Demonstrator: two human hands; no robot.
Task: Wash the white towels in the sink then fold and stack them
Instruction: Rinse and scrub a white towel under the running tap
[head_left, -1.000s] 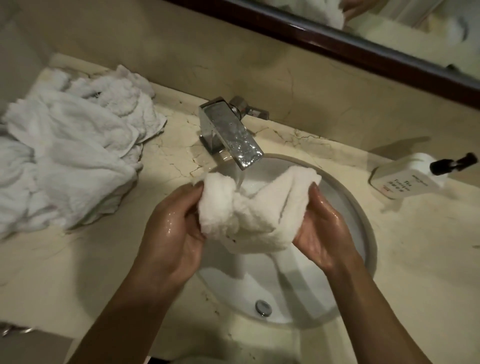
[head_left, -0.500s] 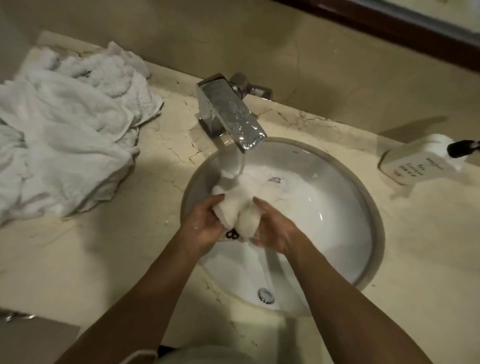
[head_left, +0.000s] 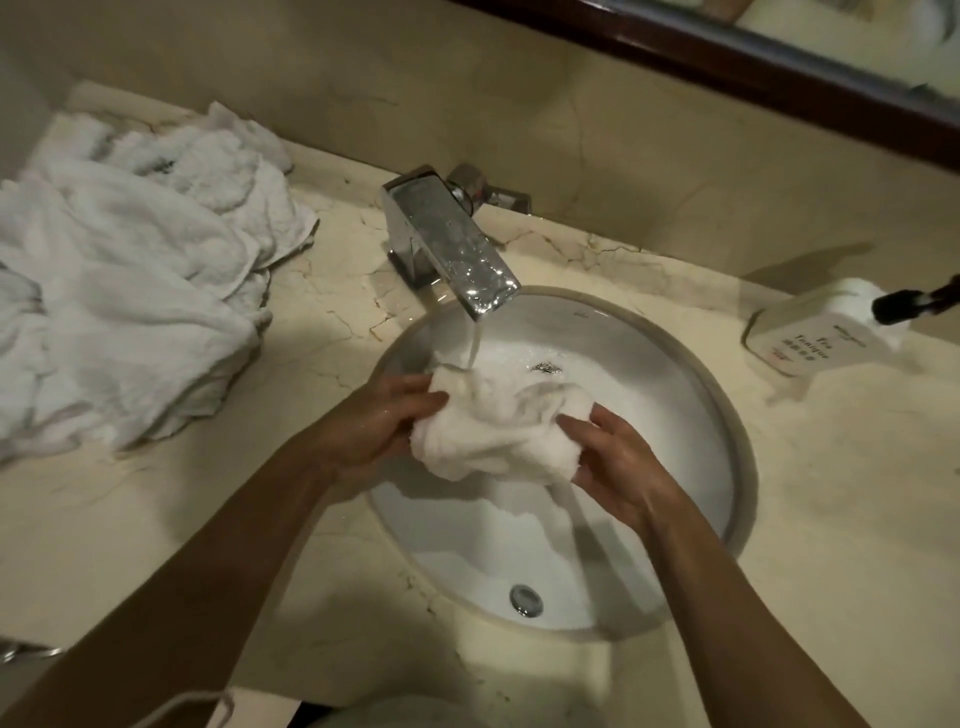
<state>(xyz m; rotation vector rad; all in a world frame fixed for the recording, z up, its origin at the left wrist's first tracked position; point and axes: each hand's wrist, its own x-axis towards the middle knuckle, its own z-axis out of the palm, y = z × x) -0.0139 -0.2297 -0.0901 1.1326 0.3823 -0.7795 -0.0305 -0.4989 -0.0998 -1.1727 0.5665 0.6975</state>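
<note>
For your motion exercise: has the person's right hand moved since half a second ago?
Yes. The right hand has moved rightward, away from the faucet stream, spreading the towel.

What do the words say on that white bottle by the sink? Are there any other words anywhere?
"Tea" and a second word that looks like "Tonique": dark print on the white pump bottle, right of the sink.
Small line above it, and a red mark with tiny characters below: too small and blurred to read.
A tiny mark on the sink's far wall: unreadable.
Faucet and towels: no text visible.
</note>
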